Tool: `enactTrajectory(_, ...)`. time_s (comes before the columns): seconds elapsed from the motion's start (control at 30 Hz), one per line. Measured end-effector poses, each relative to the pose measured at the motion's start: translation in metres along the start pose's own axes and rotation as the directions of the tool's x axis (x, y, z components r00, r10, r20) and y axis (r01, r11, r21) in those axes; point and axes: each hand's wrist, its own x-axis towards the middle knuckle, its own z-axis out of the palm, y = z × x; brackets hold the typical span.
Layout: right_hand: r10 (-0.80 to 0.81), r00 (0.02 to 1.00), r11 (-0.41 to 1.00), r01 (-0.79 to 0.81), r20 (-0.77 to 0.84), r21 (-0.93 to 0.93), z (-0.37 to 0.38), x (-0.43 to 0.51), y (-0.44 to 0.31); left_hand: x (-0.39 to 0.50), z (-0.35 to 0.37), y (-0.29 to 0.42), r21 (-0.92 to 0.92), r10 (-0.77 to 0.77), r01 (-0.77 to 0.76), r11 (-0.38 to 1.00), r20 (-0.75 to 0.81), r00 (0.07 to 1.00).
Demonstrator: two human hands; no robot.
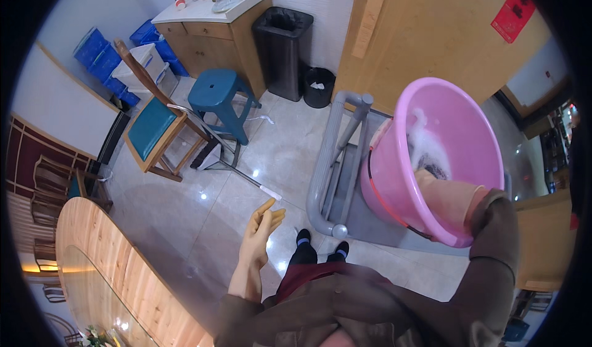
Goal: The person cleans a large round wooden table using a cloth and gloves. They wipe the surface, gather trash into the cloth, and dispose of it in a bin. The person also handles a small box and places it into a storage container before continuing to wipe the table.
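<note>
A large pink plastic bucket (pixel 384 180) with an orange and black handle stands tilted in the view on a grey cart with a tubular push bar (pixel 319 176). My right hand (pixel 430 176), in a long pale rubber glove, reaches down inside it; the fingers are hidden by white suds (pixel 428 148), so what they hold cannot be seen. My left hand (pixel 263 224), gloved in yellowish rubber, hangs in the air left of the cart, fingers apart and holding nothing.
A broom and dustpan (pixel 208 157) rest beside a wooden chair (pixel 150 120) and a blue plastic stool (pixel 217 88). Black bins (pixel 284 56) stand by a cabinet (pixel 249 46). A round wooden table (pixel 115 236) lies at lower left, a wooden door (pixel 416 32) behind the bucket.
</note>
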Motion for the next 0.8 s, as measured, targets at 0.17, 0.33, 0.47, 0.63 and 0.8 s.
enactTrajectory(0.17,-0.128,0.992,0.991,0.129,-0.009,0.030,-0.008,0.055,0.043,0.001,0.007,0.005,-0.004,0.010,-0.010,1.000,-0.073,0.997)
enactTrajectory(0.33,0.073,0.976,0.899,0.026,-0.207,0.438,-0.135,-0.097,0.006,0.003,0.013,0.006,-0.029,0.036,-0.037,0.999,-0.065,0.997)
enactTrajectory(0.47,0.285,0.903,0.771,-0.017,-0.322,0.636,-0.200,-0.169,-0.021,-0.001,0.018,0.018,0.026,0.077,-0.075,0.997,-0.087,0.993)
enactTrajectory(0.63,0.436,0.802,0.647,0.037,-0.409,0.762,-0.157,-0.139,0.024,0.005,0.040,0.023,-0.024,0.083,-0.083,0.996,-0.023,0.996)
enactTrajectory(0.8,0.409,0.907,0.682,-0.228,-0.103,0.695,-0.108,-0.080,0.010,-0.014,0.023,0.012,0.006,0.047,-0.047,0.999,-0.106,0.993)
